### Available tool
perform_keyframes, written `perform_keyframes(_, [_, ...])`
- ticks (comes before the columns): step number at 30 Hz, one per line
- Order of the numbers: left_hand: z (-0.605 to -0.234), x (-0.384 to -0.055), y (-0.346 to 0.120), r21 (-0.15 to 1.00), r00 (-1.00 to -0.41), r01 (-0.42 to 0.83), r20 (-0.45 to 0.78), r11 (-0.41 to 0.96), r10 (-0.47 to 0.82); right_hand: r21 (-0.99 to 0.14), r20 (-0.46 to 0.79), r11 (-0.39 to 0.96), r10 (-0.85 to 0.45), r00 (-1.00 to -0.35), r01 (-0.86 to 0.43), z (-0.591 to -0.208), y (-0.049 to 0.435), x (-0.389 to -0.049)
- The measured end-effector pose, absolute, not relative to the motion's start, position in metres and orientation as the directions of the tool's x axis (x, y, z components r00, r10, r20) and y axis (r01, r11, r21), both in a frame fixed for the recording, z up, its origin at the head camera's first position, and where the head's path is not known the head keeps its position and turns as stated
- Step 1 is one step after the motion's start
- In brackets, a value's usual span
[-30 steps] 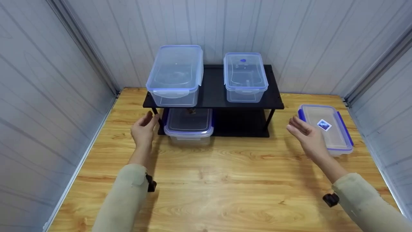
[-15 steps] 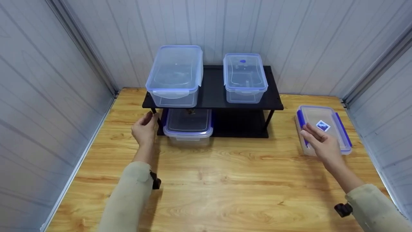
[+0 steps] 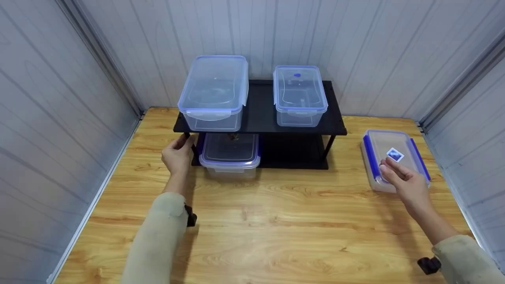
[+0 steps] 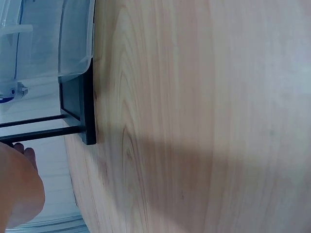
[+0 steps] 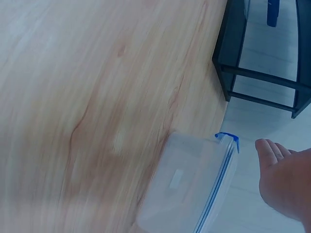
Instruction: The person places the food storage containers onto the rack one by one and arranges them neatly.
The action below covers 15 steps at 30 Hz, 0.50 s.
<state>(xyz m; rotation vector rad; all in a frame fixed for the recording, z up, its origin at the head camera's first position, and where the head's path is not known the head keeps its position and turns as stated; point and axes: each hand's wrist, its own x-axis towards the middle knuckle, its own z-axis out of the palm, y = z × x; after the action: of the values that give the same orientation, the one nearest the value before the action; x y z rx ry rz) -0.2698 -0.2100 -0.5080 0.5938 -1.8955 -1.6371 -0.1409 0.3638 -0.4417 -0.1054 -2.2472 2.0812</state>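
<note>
My left hand (image 3: 176,156) is at the front left post (image 3: 193,146) of a black two-tier rack (image 3: 260,114), just under its top shelf. Its thumb and fingers pinch the post, and fingertips show beside it in the left wrist view. My right hand (image 3: 410,185) hovers over the near side of a clear lidded food container (image 3: 388,138) with blue side clips and a sticker on the lid. The right hand's fingers are held together, slightly bent, with nothing in them. A gap separates them from the container (image 5: 187,179) in the right wrist view.
A large clear container (image 3: 217,90) and a smaller one (image 3: 301,94) stand on the top shelf. Another lidded container (image 3: 230,152) sits on the lower shelf's left, jutting forward. Panel walls (image 3: 260,31) enclose the wooden table (image 3: 252,221) at the back and sides.
My right hand has moved right and toward me, from the container's left side to over its near part. The left hand has closed slightly at the post. The containers stay put.
</note>
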Motion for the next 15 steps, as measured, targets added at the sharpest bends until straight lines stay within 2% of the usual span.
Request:
perform_keyframes(8, [-0.512, -0.277, -0.208, 0.988, -0.721, 0.019, 0.121, 0.155, -0.682, -1.0, 0.024, 0.021, 0.118, -0.993, -0.022, -0.443, 0.372, -0.137])
perform_keyframes(15, [-0.513, -0.28, -0.209, 0.982, -0.693, 0.006, 0.142, 0.191, -0.707, -0.999, -0.026, 0.023, 0.14, -0.99, 0.029, -0.443, 0.378, -0.133])
